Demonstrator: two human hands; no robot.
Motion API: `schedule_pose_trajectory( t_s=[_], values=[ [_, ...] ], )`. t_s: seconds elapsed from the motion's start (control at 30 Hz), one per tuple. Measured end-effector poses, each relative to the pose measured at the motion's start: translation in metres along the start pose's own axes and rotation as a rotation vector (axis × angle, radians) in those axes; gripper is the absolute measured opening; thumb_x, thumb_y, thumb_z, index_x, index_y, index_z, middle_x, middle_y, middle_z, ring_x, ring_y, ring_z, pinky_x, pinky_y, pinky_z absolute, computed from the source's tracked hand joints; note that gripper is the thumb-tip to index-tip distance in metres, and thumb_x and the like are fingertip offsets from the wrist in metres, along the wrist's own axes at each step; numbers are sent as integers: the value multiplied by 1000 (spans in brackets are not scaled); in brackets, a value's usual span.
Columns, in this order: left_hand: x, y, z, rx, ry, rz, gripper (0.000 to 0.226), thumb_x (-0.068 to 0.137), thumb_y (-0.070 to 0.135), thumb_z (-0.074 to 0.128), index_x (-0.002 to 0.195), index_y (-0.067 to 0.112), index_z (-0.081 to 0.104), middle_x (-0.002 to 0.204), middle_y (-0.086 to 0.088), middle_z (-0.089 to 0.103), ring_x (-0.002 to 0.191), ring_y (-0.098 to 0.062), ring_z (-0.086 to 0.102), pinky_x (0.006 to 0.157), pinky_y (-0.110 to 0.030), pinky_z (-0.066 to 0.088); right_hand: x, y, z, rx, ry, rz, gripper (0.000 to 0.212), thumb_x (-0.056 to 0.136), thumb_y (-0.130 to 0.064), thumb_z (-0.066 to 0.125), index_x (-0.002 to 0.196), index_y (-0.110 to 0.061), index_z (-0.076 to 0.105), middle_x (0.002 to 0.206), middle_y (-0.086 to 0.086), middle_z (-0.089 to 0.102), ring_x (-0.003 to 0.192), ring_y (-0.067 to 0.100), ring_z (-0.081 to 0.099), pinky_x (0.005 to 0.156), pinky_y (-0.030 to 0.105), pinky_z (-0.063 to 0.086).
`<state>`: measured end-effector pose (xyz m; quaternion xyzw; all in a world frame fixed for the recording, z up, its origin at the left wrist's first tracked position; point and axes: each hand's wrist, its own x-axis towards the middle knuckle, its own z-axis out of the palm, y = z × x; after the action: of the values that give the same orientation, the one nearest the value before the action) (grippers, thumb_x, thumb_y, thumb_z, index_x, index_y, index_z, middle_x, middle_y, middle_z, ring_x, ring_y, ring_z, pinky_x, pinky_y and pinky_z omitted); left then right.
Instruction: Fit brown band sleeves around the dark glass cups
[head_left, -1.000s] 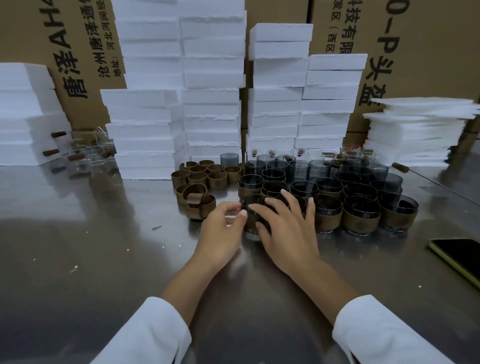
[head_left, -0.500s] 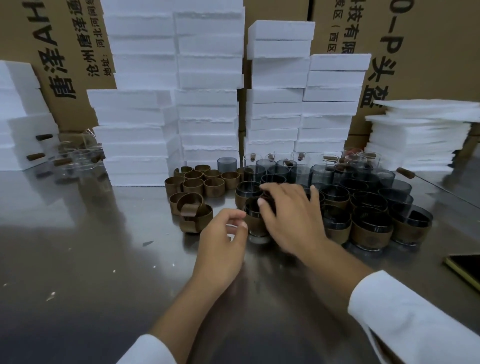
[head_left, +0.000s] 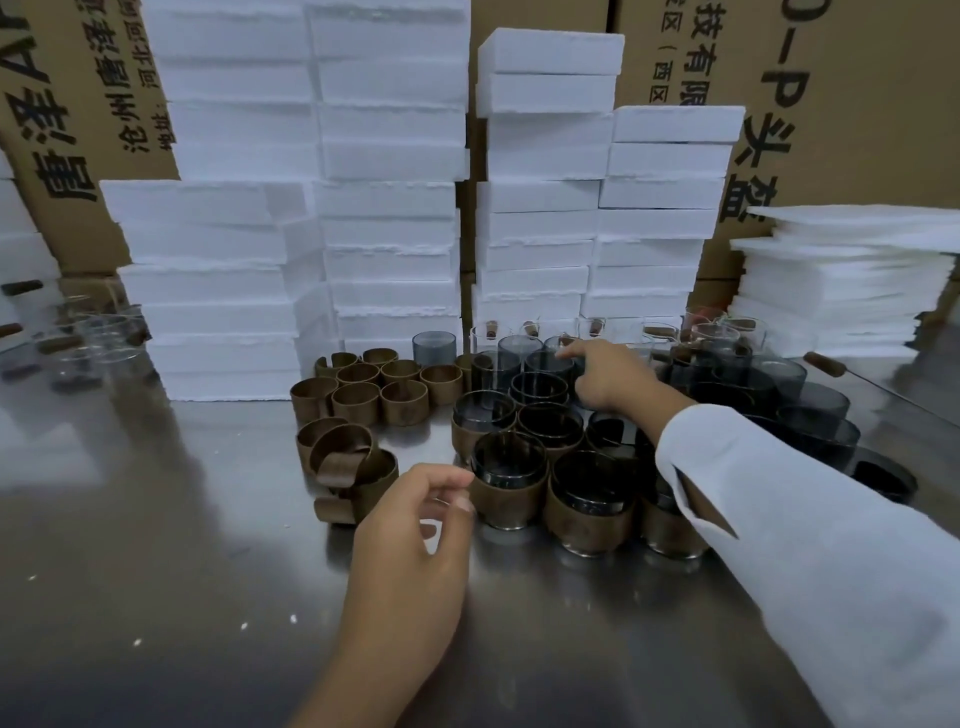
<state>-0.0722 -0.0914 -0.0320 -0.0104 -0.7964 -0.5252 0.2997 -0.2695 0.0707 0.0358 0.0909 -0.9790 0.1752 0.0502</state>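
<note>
Several dark glass cups with brown band sleeves (head_left: 509, 483) stand grouped at the middle of the steel table. Behind them stand bare dark glass cups (head_left: 537, 387). Loose brown band sleeves (head_left: 358, 400) lie in a cluster to the left, with a few tangled ones (head_left: 345, 465) nearer me. My left hand (head_left: 410, 535) hovers just left of the nearest sleeved cup, fingers loosely curled, holding nothing. My right hand (head_left: 605, 376) reaches far over the sleeved cups to the bare cups at the back, its index finger stretched out at a cup rim, gripping nothing that I can see.
Tall stacks of white foam blocks (head_left: 389, 208) and cardboard boxes (head_left: 831, 93) wall off the back. Flat foam sheets (head_left: 841, 280) pile at the right. Clear glass cups with brown handles (head_left: 88, 343) stand at the far left and behind the dark cups.
My right hand left the front sleeved cup and moved back and right to the bare cups at the rear. The left hand stayed near the front cup. The camera moved closer.
</note>
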Motion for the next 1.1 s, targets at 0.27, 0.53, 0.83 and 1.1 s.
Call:
schedule_pose_trajectory(
  t_s=[0.27, 0.53, 0.83, 1.1],
  values=[
    [0, -4, 0, 16, 21, 11, 38, 87, 5, 62, 76, 40, 63, 86, 26, 66, 81, 2, 61, 68, -4, 41, 8, -3, 4, -190, -25, -19, 34, 88, -15, 62, 122, -21, 61, 127, 8, 60, 115, 30, 56, 96, 42, 49],
    [-1, -6, -2, 5, 14, -6, 31, 88, 9, 61, 80, 39, 63, 86, 23, 66, 84, -2, 62, 71, -15, 41, 0, -3, 2, -33, 160, -89, 18, 94, -28, 59, 107, -18, 55, 118, 13, 60, 108, 33, 55, 77, 32, 38],
    [-4, 4, -4, -50, 2, -21, 24, 92, 16, 57, 87, 39, 61, 87, 13, 67, 86, -2, 62, 69, -6, 43, -78, -31, -38, 494, 429, -325, 12, 96, -22, 56, 89, -22, 46, 106, 3, 46, 87, 15, 47, 67, 19, 31],
    [-20, 33, -10, -230, 33, 14, 17, 98, 28, 48, 105, 39, 58, 108, 14, 64, 101, 3, 58, 78, -4, 43, -205, -40, 3, 835, 252, -290, 29, 88, -14, 65, 98, -35, 47, 114, -5, 55, 104, 6, 54, 94, 27, 46]
  ],
)
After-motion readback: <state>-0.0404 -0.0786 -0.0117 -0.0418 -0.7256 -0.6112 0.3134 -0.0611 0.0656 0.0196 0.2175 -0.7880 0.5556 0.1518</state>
